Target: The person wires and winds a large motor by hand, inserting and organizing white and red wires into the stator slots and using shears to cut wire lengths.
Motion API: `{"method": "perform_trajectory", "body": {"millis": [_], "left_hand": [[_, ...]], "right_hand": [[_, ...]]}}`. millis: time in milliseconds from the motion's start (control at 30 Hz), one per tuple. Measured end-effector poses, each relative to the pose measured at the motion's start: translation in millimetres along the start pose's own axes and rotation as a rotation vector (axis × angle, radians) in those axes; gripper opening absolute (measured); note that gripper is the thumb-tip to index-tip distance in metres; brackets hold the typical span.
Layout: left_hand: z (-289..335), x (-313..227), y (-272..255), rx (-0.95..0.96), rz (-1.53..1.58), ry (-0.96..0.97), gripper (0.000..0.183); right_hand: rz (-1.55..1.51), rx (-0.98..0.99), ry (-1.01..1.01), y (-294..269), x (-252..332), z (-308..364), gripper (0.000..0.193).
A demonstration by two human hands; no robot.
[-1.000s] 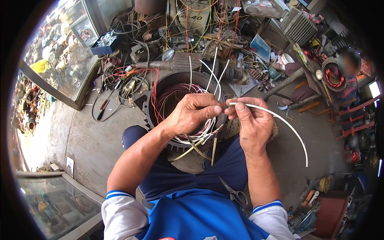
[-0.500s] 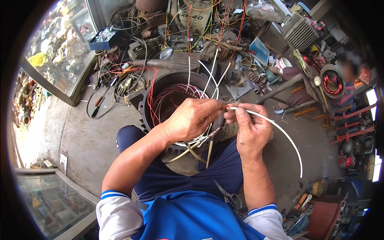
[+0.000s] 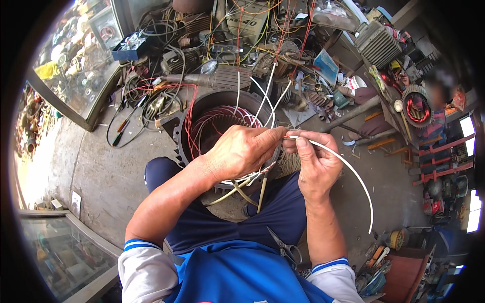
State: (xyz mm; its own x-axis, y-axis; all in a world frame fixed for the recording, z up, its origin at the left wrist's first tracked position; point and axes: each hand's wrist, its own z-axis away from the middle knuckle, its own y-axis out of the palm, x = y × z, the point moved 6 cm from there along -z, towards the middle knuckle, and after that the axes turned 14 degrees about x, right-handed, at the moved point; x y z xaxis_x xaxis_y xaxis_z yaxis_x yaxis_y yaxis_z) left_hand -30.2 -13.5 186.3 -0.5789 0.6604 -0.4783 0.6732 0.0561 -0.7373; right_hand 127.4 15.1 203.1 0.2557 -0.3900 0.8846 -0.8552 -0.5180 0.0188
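Observation:
Over the open round motor housing (image 3: 183, 132), my two hands meet fingertip to fingertip. My left hand (image 3: 237, 154) pinches a thin reddish wire. Between finger and thumb of my right hand (image 3: 319, 164) is a white insulating sleeve (image 3: 359, 179), its near end against the wire and its long end curving down to the right. Whether the wire is inside the sleeve is too small to tell. Red wires (image 3: 190, 108) and white-sleeved leads (image 3: 262, 105) rise from the housing. Thicker yellowish leads (image 3: 263, 194) hang over its near side, partly behind my left hand.
Scissors (image 3: 288, 249) lie on my lap. A screwdriver (image 3: 120, 132) and cables lie on the floor at left. Motor parts and scrap crowd the far side. At right, a wound stator (image 3: 416, 107) rests by a bench with a person near it. Glass cabinets (image 3: 96, 237) stand at left.
The sleeve's free end has swung slightly left and down. Both hands keep their pinch and have barely moved; the whole view has shifted a little.

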Motion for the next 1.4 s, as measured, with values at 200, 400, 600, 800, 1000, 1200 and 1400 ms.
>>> {"method": "perform_trajectory", "body": {"millis": [200, 400, 600, 800, 1000, 1200, 1400], "left_hand": [[3.1, 2.6, 0.1, -0.019, -0.001, -0.007, 0.036], [4.4, 3.6, 0.6, -0.016, -0.056, 0.018, 0.035], [6.8, 5.5, -0.5, -0.017, -0.044, 0.025, 0.034], [10.6, 5.5, -3.6, -0.043, -0.011, 0.027, 0.032], [14.3, 5.7, -4.5, -0.058, 0.011, 0.041, 0.030], [17.4, 13.0, 3.8, -0.045, 0.144, -0.021, 0.023], [38.3, 48.4, 23.2, -0.002, 0.108, -0.121, 0.017]], "right_hand": [[0.138, 0.074, -0.029, -3.1, 2.4, -3.1, 0.013], [0.444, 0.194, -0.113, -4.0, 18.2, -14.4, 0.012], [0.598, 0.384, 0.004, -3.0, 26.4, -26.2, 0.012], [0.299, 0.261, 0.217, 1.3, 17.7, -23.2, 0.011], [0.536, 0.425, 0.054, 3.2, 18.4, -24.0, 0.008], [0.448, 0.431, 0.272, 5.6, 6.1, -25.8, 0.012], [0.307, 0.353, 0.317, 4.6, -3.1, -37.1, 0.018]]}}
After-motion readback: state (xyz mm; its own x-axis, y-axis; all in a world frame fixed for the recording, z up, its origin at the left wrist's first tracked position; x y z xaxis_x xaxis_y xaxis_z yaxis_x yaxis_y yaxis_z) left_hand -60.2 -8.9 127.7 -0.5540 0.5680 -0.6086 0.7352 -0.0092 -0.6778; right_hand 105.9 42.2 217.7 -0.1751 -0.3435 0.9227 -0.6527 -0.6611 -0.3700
